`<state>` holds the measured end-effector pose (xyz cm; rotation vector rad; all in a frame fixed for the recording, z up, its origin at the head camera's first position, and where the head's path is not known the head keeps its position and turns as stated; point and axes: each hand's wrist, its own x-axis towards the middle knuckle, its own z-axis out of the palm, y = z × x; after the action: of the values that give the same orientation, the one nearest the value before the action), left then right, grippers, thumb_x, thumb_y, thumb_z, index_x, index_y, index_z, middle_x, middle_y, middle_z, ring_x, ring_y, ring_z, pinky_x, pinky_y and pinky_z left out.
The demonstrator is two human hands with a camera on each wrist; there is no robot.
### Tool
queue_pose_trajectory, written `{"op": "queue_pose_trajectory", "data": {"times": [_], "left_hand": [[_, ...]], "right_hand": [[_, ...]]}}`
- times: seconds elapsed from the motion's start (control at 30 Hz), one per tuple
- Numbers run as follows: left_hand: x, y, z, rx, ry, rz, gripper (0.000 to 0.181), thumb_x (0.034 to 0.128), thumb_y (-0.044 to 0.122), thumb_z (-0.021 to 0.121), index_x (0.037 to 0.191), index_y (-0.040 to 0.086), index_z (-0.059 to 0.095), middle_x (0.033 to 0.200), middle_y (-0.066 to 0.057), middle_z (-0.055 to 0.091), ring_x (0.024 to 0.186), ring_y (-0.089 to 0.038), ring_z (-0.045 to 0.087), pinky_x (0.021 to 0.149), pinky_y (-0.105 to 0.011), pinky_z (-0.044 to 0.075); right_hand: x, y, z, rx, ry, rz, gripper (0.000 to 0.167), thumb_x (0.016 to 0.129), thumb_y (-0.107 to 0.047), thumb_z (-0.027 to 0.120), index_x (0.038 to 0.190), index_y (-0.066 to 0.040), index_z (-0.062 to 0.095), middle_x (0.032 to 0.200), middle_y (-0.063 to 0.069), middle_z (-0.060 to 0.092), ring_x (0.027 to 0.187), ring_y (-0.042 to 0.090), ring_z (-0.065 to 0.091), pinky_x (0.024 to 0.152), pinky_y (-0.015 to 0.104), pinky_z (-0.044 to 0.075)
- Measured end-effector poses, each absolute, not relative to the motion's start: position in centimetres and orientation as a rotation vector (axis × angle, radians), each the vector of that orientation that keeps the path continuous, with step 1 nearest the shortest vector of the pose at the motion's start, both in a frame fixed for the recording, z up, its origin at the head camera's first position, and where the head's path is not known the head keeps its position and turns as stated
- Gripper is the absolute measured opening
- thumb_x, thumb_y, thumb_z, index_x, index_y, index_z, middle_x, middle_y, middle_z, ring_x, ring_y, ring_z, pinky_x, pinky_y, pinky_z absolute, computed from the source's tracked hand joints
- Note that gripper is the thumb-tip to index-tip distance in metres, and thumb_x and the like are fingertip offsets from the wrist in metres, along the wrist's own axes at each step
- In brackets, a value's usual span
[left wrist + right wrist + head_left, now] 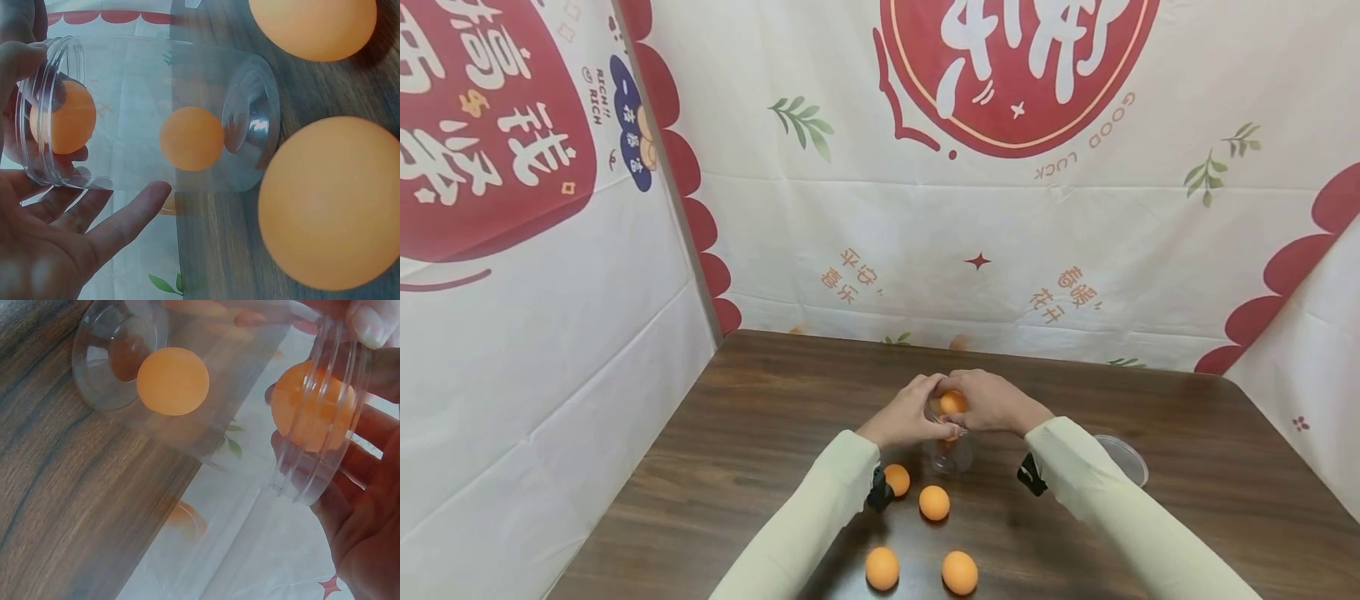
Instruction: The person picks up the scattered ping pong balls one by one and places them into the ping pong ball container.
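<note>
A clear plastic jar [949,457] with a threaded mouth stands upright on the table. My left hand [904,418] grips it near the rim, fingers spread along its wall in the left wrist view. From the other side my right hand [996,402] reaches over the mouth and pinches an orange ball [312,406] there. A second orange ball [192,139] is inside the jar, above the domed base; whether it rests there I cannot tell. Nearest the left hand's wrist lie an orange ball [897,480] and another orange ball [934,503].
Two further orange balls, a left one [882,568] and a right one [960,572], lie at the front of the brown wooden table [760,417]. A clear round lid [1122,460] lies beside the right forearm. Printed white cloth [865,217] hangs behind and at the sides.
</note>
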<state>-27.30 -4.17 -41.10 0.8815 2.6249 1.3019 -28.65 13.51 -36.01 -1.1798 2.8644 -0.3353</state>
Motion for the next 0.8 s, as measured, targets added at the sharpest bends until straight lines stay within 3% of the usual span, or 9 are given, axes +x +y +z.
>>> {"op": "queue_pose_trajectory", "data": {"times": [0.33,0.7,0.8], "left_hand": [[-27.21,-4.19,-40.92,0.862,2.625,1.272,0.064,0.0839,0.036,0.07,0.138,0.018,0.042,0.125,-0.005,0.047,0.11,-0.025,0.052,0.087,-0.027,0.046],[-27.1,-4.33,-40.64,0.865,2.561,1.291,0.06,0.0847,0.034,0.07,0.136,0.021,0.043,0.127,-0.01,0.045,0.086,-0.007,0.056,0.08,-0.023,0.048],[-27.18,-4.36,-40.7,0.863,2.563,1.288,0.061,0.0844,0.035,0.07,0.136,0.02,0.042,0.128,-0.012,0.045,0.087,-0.007,0.055,0.08,-0.023,0.048]], "right_hand": [[-28.38,13.72,-35.95,-1.136,2.85,-0.369,0.033,0.083,-0.017,0.072,0.113,-0.005,0.066,0.105,0.006,0.066,0.089,0.02,0.062,0.077,0.04,0.052],[-28.32,13.85,-36.16,-1.145,2.842,-0.38,0.032,0.084,-0.017,0.071,0.114,-0.005,0.066,0.109,0.01,0.066,0.095,0.027,0.063,0.078,0.041,0.052],[-28.33,13.84,-36.18,-1.154,2.839,-0.393,0.032,0.084,-0.016,0.071,0.113,-0.005,0.066,0.108,0.01,0.066,0.094,0.027,0.063,0.077,0.041,0.052]]}}
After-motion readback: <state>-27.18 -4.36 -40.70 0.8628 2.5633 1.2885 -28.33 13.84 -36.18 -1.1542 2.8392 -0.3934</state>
